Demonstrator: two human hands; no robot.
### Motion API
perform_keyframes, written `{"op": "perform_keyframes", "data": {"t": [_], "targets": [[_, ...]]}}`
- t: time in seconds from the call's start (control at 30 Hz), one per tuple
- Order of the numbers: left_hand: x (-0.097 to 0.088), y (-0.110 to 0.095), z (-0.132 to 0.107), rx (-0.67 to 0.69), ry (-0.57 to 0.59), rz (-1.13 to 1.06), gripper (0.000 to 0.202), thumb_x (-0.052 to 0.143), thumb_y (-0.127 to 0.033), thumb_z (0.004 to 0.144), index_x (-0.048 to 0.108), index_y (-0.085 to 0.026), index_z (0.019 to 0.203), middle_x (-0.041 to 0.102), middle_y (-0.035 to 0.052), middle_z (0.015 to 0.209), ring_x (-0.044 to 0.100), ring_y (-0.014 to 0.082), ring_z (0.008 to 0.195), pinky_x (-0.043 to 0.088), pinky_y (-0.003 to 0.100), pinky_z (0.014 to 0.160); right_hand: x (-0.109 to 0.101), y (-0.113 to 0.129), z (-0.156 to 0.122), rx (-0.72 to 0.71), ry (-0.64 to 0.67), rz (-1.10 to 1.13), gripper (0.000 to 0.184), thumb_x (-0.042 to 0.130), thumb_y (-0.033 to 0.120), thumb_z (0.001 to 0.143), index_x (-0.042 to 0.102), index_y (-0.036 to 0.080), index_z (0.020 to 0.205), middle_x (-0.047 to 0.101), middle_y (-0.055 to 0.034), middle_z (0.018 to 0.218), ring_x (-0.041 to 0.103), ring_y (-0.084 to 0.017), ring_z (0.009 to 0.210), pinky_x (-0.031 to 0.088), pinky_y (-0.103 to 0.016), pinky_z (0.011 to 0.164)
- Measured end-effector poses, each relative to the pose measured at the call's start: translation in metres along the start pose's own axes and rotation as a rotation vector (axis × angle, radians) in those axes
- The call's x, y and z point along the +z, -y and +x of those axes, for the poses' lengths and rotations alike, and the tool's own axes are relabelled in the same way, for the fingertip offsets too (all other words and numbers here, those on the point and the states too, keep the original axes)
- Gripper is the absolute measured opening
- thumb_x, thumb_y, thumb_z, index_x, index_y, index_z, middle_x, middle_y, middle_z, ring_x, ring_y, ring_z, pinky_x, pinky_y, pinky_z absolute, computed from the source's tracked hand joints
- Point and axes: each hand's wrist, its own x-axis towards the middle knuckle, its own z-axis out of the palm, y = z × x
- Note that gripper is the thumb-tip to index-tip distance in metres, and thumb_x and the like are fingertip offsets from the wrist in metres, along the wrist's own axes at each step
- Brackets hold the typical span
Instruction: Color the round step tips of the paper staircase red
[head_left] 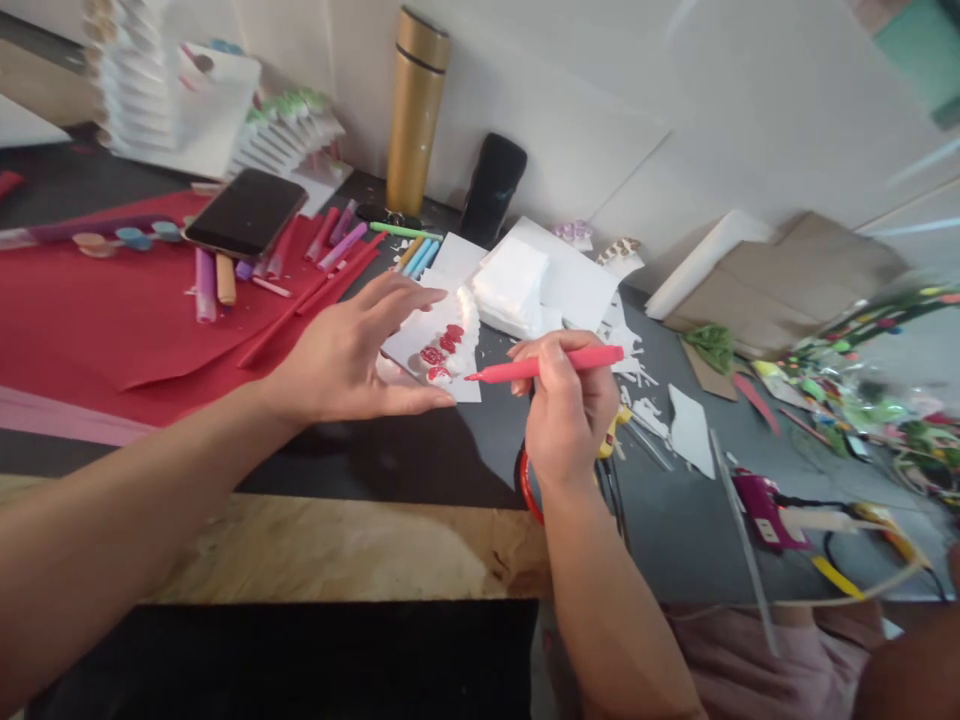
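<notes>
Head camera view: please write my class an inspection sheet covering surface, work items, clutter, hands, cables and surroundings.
Surface: dark table, wooden front edge.
Job's things: red marker, its tip close to red patches at the white card.
Clutter: red paper, loose markers, phone, white scraps.
Hands: left hand spread at the white card, contact unclear; right hand grips the red marker.
Cables: black cable beside the right forearm.
Surroundings: gold flask by the pale wall; pink clothing, lower right.
</notes>
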Motion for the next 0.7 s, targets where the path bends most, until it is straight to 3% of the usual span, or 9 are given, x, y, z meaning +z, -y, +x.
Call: {"op": "perform_keyframes", "data": {"t": [0.07, 0.3, 0.7], "targets": [[0.0025, 0.0006, 0.0, 0.065, -0.002, 0.026, 0.088, 0.077, -0.062, 0.067, 0.051, -0.017, 0.138, 0.06, 0.0161, 0.123, 0.06, 0.0318, 0.116, 0.057, 0.045, 0.089, 0.0002, -0.0001, -0.002, -0.036, -0.005, -0.04, 0.016, 0.056, 0.031, 0.092, 0.056, 0.021, 0.079, 0.054, 0.0048, 0.064, 0.053, -0.008, 0.054, 0.049, -0.026, 0.058], [0.0063, 0.0013, -0.0015, 0.063, 0.003, 0.006, 0.079, 0.074, -0.057, 0.073, 0.052, -0.016, 0.136, 0.059, 0.0173, 0.123, 0.061, 0.0306, 0.113, 0.057, 0.044, 0.089, 0.0039, 0.0028, -0.0063, -0.115, -0.011, -0.154, 0.015, 0.057, 0.028, 0.091, 0.061, 0.02, 0.079, 0.061, 0.0025, 0.077, 0.057, -0.007, 0.054, 0.049, -0.026, 0.054], [0.0079, 0.0068, -0.0034, 0.108, 0.0, -0.013, 0.07, 0.071, -0.049, 0.077, 0.051, -0.017, 0.136, 0.06, 0.0167, 0.123, 0.064, 0.0265, 0.105, 0.059, 0.041, 0.084, 0.0037, 0.0028, -0.0086, -0.162, 0.009, -0.297, 0.015, 0.055, 0.029, 0.093, 0.062, 0.02, 0.084, 0.062, 0.0023, 0.078, 0.058, -0.007, 0.058, 0.049, -0.028, 0.056]]}}
